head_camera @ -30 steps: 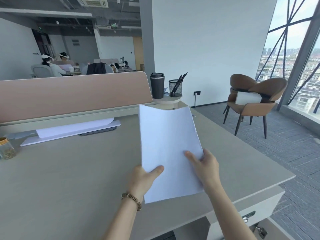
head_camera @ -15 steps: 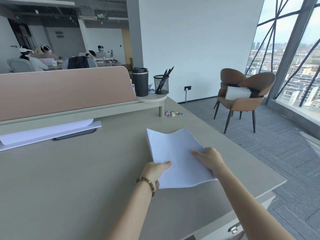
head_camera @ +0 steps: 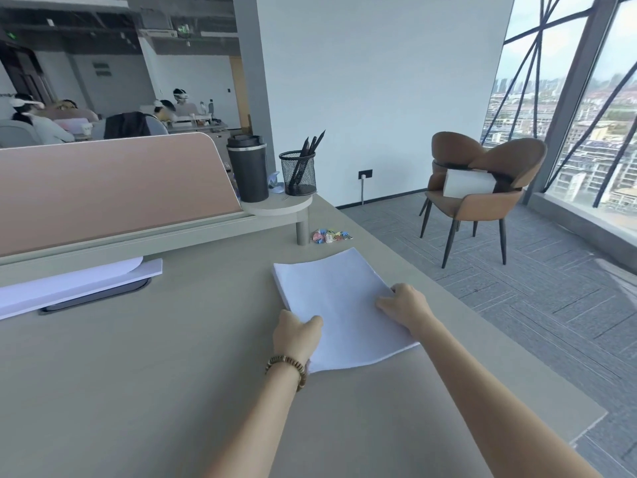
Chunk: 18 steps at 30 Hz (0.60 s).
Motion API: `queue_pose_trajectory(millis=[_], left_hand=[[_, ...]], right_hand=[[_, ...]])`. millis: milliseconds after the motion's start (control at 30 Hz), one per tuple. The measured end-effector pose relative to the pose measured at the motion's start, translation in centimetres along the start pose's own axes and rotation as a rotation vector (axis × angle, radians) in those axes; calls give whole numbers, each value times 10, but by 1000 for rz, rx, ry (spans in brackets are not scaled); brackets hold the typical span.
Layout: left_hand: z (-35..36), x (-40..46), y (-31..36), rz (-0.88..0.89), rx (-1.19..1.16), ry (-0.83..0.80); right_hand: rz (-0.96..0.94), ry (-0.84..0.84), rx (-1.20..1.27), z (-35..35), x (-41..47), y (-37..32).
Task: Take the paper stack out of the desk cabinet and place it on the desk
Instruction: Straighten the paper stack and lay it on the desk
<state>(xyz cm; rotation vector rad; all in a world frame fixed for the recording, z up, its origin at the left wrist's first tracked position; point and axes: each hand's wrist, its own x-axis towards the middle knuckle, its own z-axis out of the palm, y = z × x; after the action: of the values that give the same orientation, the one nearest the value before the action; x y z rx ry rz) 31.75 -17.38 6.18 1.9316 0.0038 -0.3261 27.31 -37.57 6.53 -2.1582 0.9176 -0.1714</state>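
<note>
Grey desk [head_camera: 155,391] — bearing paper stack [head_camera: 339,308], coloured clips [head_camera: 331,235] (far edge), white sheets [head_camera: 79,284].

Matt white paper stack [head_camera: 339,301], smooth matt desk [head_camera: 138,374]

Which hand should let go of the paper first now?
Probably the left hand: it only grips the paper stack at its near left edge, while the right hand rests on top, pinning it flat on the desk.

Head-high, forward-down over desk [head_camera: 144,374]
</note>
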Motion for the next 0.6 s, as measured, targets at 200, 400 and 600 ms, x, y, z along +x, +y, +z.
queue_pose_trajectory(millis=[200,400,600], left_hand=[[16,23,8,123,383,91],[29,43,9,212,705,171],[28,42,-2,247,873,216]], right_hand=[[-68,61,-158,-7,34,-3],[-96,74,-257,-9,50,-2],[-74,83,-327,-9,53,-4]])
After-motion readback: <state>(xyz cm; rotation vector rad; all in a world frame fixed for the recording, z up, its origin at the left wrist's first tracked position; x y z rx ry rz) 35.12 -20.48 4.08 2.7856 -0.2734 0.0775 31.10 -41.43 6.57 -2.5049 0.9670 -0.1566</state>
